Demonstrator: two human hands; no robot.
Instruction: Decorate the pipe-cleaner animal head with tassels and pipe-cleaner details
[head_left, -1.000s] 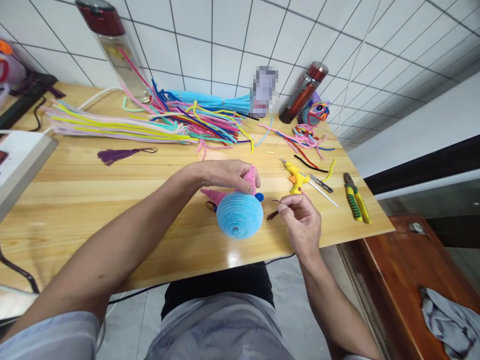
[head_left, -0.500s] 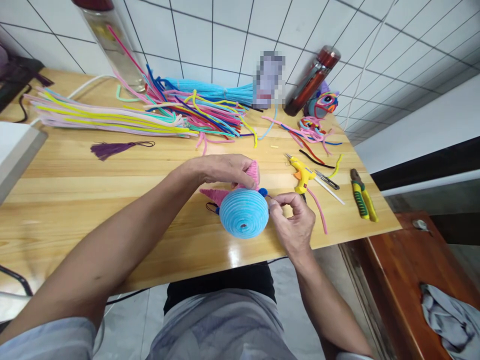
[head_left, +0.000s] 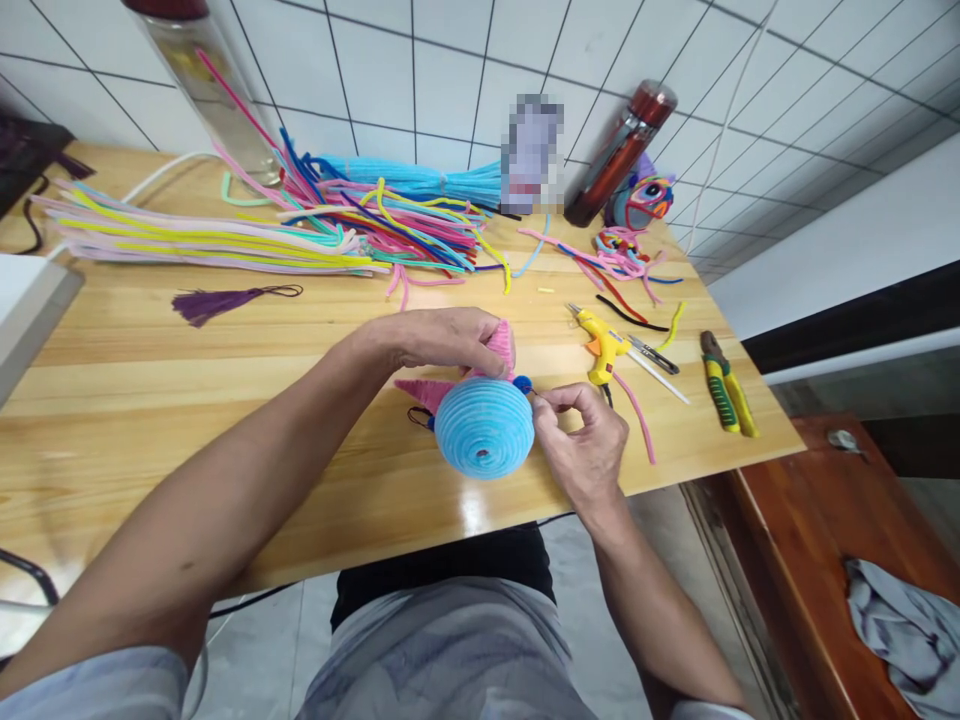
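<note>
One yellow glue gun (head_left: 603, 348) lies just beyond the right fingers (head_left: 576, 396).

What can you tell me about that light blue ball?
The light blue ball looks fuzzy and coiled, ringed about a small dark center facing us. Pink pieces and a small dark blue ball adjoin its far side. The left hand grips one pink piece; the right hand pinches a thin dark cord beside the ball. Whether it rests on the table is unclear.

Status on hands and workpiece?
Left hand gripping pink cone. Right hand pinching thin cord at blue bobble. Blue ball near both. Glue gun just beyond right hand.
</note>
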